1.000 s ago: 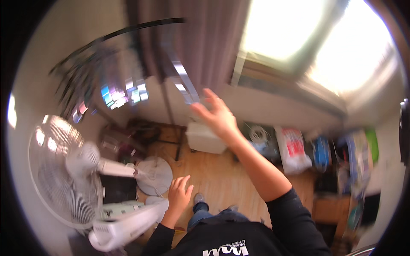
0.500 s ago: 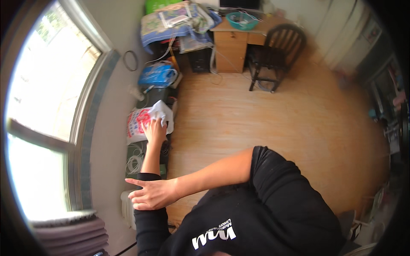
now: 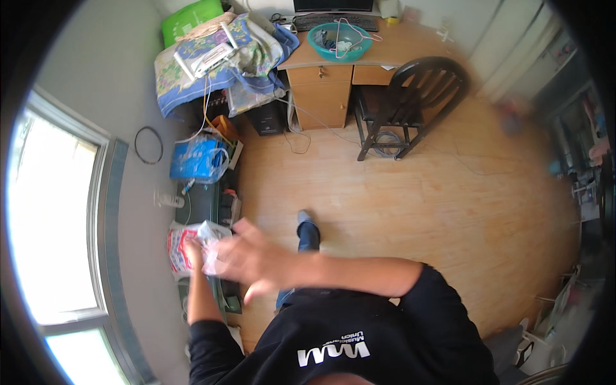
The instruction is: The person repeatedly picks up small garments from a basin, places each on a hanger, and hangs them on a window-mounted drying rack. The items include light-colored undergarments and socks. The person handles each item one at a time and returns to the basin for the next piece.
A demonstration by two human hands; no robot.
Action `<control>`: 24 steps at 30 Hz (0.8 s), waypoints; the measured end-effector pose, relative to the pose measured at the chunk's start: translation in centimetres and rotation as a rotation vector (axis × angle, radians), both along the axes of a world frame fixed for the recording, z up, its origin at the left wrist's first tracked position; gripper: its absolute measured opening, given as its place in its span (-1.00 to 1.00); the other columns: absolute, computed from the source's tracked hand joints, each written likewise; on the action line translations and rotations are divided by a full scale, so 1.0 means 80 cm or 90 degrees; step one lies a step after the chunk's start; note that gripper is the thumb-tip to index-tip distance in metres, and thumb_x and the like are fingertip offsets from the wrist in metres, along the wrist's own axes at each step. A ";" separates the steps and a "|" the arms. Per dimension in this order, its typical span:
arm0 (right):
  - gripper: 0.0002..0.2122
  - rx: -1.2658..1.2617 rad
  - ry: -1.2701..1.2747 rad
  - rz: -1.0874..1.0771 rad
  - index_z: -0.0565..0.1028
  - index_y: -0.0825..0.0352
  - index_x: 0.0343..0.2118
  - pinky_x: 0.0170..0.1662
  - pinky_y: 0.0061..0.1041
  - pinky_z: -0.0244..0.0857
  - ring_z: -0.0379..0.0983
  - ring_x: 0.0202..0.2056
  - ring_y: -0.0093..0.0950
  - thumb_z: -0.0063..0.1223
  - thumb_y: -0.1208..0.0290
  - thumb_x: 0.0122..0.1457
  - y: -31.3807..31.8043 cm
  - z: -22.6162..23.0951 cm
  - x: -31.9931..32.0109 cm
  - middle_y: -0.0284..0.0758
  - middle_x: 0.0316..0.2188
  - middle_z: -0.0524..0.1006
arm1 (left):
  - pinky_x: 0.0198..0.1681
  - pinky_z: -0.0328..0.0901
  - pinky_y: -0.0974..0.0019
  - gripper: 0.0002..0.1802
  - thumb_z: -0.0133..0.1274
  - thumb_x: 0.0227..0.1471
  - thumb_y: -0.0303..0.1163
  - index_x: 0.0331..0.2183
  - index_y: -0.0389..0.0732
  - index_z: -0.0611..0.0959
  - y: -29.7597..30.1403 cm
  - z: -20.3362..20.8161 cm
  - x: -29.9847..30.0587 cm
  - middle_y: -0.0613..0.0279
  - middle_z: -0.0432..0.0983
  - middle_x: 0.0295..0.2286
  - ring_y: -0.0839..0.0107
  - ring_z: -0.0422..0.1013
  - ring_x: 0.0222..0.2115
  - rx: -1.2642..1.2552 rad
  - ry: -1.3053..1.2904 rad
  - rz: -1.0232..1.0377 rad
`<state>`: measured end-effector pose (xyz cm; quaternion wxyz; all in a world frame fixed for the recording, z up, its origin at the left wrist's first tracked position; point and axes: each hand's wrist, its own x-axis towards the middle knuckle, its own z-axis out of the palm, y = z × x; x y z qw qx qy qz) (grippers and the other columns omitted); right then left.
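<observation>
A white plastic bag (image 3: 176, 247) with red and blue print sits on the low dark shelf by the left wall. My left hand (image 3: 194, 254) reaches into its crumpled plastic and appears to grip it, with its fingertips partly hidden. Smeared by motion, my right hand (image 3: 260, 260) crosses over from the right beside the bag's loose edge. Its thumb and fingers are spread, and nothing shows in them.
Further along the low shelf (image 3: 208, 205) lie a white bottle (image 3: 170, 200) and a blue package (image 3: 197, 159). A dark wooden chair (image 3: 417, 96) stands at the desk (image 3: 319, 96), which bears a teal basin (image 3: 337, 56). A window (image 3: 58, 212) is on the left.
My right hand has left my left sleeve and swung forward to the bag. The white cloth-like piece no longer stands up by my left hand. My view has shifted, and a foot now shows.
</observation>
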<state>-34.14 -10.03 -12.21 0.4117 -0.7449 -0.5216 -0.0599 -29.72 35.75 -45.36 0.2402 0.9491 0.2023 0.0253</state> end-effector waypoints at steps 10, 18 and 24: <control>-0.72 0.311 0.496 -0.818 0.40 0.34 -0.12 -0.15 -0.61 0.29 0.40 -0.22 -0.58 0.03 0.43 0.10 -0.370 -0.028 0.252 -0.31 -0.24 0.50 | -0.23 0.33 0.02 -0.53 -0.08 -0.07 0.01 -0.35 -0.20 0.61 -0.250 -0.046 0.016 -0.10 0.51 -0.36 -0.01 0.43 -0.28 0.078 0.551 -0.288; -0.77 0.408 0.502 -0.766 0.45 0.38 -0.20 -0.37 -0.55 0.36 0.47 -0.40 -0.52 0.02 0.40 0.09 -0.453 -0.125 0.631 -0.28 -0.30 0.51 | -0.41 0.30 0.25 -0.70 -0.04 0.04 -0.23 -0.36 -0.28 0.58 -0.460 0.233 0.568 0.01 0.52 -0.46 0.14 0.45 -0.45 -0.161 0.023 -0.207; -0.90 -0.380 0.086 -0.866 0.54 0.32 -0.49 -0.45 -0.28 0.35 0.50 -0.44 -0.21 -0.01 0.52 -0.08 -0.466 -0.207 0.815 -0.18 -0.54 0.52 | -0.42 0.29 0.31 -0.84 0.01 -0.02 -0.43 -0.36 -0.27 0.60 -0.682 0.296 0.671 0.07 0.49 -0.51 0.26 0.43 -0.52 -0.219 -0.137 -0.401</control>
